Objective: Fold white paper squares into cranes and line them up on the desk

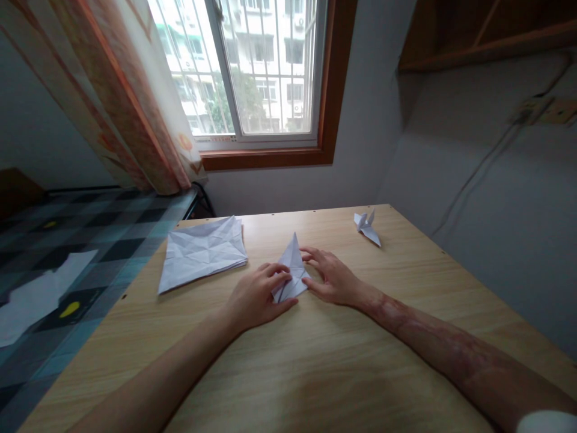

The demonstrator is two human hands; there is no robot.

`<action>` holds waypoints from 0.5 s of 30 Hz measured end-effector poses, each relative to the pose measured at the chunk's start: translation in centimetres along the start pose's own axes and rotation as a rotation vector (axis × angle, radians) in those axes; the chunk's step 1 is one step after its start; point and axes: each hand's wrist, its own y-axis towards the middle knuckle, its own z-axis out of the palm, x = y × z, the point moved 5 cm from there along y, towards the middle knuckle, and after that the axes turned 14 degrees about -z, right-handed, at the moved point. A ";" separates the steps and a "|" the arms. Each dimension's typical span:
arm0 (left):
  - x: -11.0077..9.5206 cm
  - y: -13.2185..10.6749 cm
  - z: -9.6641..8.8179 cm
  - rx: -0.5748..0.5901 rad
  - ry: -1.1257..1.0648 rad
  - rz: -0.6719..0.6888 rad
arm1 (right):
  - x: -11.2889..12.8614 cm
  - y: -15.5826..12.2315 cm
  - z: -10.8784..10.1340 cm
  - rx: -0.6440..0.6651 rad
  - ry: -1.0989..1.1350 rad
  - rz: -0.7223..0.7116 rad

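A folded sheet of white paper (295, 260) with a tall pointed top lies flat on the table in front of me. My left hand (261, 294) holds its left side, curled fingers over the creases and thumb along the lower edge. From the right, my right hand (331, 276) reaches to the paper's edge. Its thumb and fingers are spread apart, the thumb tip at the lower right corner and the fingertips beside the upper right edge. Whatever lies under my left fingers is hidden.
Creased white sheets (202, 249) are stacked at the table's back left. A folded paper crane (367, 228) stands at the back right. Left of the wooden table (306, 367) is a checked bed cover (112, 276) with torn-looking paper (40, 294) on it. A window (270, 72) is behind.
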 end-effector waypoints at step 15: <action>-0.1 0.1 -1.0 -0.111 -0.024 -0.083 | 1.0 0.2 -0.9 -0.032 0.117 -0.049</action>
